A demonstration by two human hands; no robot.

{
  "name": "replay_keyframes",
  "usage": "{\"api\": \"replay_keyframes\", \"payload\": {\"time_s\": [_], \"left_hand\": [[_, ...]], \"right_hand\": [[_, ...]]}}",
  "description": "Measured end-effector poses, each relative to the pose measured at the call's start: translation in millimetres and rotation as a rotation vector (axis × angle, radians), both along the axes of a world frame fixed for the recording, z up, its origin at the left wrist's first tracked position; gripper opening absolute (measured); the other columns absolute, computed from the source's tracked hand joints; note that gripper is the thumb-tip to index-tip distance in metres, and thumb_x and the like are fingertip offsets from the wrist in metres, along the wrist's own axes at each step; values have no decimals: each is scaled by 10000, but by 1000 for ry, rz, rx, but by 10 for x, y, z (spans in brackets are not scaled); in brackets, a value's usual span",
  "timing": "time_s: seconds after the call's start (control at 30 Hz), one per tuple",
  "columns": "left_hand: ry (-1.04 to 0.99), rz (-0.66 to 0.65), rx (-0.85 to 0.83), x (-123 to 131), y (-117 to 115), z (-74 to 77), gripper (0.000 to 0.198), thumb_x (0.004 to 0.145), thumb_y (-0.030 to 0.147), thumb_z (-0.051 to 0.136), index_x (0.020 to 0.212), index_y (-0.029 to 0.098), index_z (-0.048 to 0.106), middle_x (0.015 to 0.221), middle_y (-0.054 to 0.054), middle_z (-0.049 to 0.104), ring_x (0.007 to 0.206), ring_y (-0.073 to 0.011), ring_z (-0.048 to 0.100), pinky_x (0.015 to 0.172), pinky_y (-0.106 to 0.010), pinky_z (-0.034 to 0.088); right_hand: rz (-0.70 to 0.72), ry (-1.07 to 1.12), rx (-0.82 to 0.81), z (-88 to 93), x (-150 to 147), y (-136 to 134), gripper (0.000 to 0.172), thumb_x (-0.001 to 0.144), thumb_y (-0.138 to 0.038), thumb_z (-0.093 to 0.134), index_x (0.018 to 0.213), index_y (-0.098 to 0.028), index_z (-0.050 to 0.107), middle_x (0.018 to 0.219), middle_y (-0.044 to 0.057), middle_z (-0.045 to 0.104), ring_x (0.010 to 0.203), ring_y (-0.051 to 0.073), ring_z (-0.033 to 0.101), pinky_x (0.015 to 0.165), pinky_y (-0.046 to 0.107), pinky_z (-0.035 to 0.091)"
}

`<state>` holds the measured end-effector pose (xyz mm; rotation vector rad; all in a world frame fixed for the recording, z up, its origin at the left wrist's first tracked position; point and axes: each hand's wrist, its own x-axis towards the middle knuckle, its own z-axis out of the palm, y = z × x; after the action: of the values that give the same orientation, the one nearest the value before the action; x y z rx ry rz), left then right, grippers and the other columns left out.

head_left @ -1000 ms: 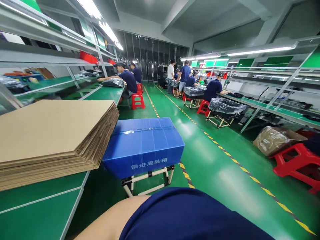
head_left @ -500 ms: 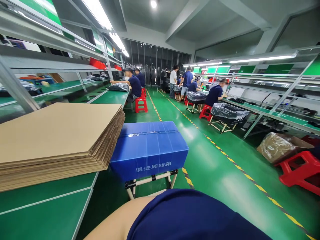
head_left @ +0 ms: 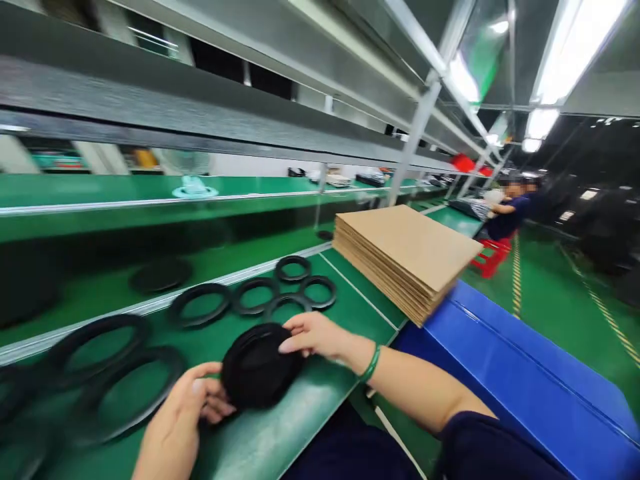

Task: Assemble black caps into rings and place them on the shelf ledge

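Observation:
A round black pad (head_left: 260,370) with a dark, recessed face is held tilted above the green workbench (head_left: 260,443). My left hand (head_left: 183,407) grips its left edge, with the thumb on top and the fingers curled beneath. At its upper right edge, my right hand (head_left: 317,337) pinches it between thumb and fingers. Several black rings lie on the bench beyond and to the left of my hands, among them a small ring (head_left: 293,269) and a larger ring (head_left: 135,393). The rings at far left are blurred.
A stack of flat cardboard sheets (head_left: 405,247) sits on the bench to the right. Beside it stands a blue box (head_left: 530,373). Metal shelving (head_left: 225,127) runs above the bench. A seated person (head_left: 510,210) works farther along, on a red stool (head_left: 490,257).
My view has swung left from the aisle to the bench. Both hands, the black pad and the rings are now visible; the cardboard and blue box have shifted right in view.

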<state>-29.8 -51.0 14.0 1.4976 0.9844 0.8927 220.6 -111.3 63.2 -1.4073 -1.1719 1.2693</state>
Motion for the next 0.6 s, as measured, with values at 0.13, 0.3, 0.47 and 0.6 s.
{"api": "replay_keyframes", "payload": {"time_s": [0.13, 0.3, 0.47, 0.6], "left_hand": [[13, -52, -101, 66, 22, -29, 691, 833, 807, 430, 1062, 170, 565, 715, -46, 690, 601, -218, 656, 551, -323, 524], [90, -171, -130, 127, -35, -32, 529, 898, 695, 454, 1001, 191, 579, 706, -30, 671, 602, -180, 634, 570, -269, 477], [103, -262, -124, 109, -71, -80, 338, 940, 528, 499, 942, 203, 591, 693, -12, 636, 602, -158, 613, 595, -238, 475], [132, -277, -120, 100, -67, -168, 226, 930, 419, 534, 958, 205, 600, 687, -8, 635, 595, -151, 604, 596, -228, 458]], "right_hand": [[-86, -208, 140, 331, 368, 634, 582, 688, -599, 764, 1052, -158, 660, 712, -33, 559, 492, 59, 384, 462, 206, 319], [-233, -588, 220, 469, 499, 1696, 414, 858, -340, 686, 1230, -164, 642, 1039, 67, 671, 769, 145, 602, 694, 271, 512], [-241, -966, 204, 245, 525, 2500, 316, 957, -312, 634, 1231, -153, 627, 1302, 119, 588, 1211, 254, 558, 1069, 477, 452], [-74, -1122, 155, 75, 545, 2825, 325, 964, -354, 645, 1211, -144, 626, 1280, 110, 604, 1191, 255, 583, 1059, 504, 470]]}}
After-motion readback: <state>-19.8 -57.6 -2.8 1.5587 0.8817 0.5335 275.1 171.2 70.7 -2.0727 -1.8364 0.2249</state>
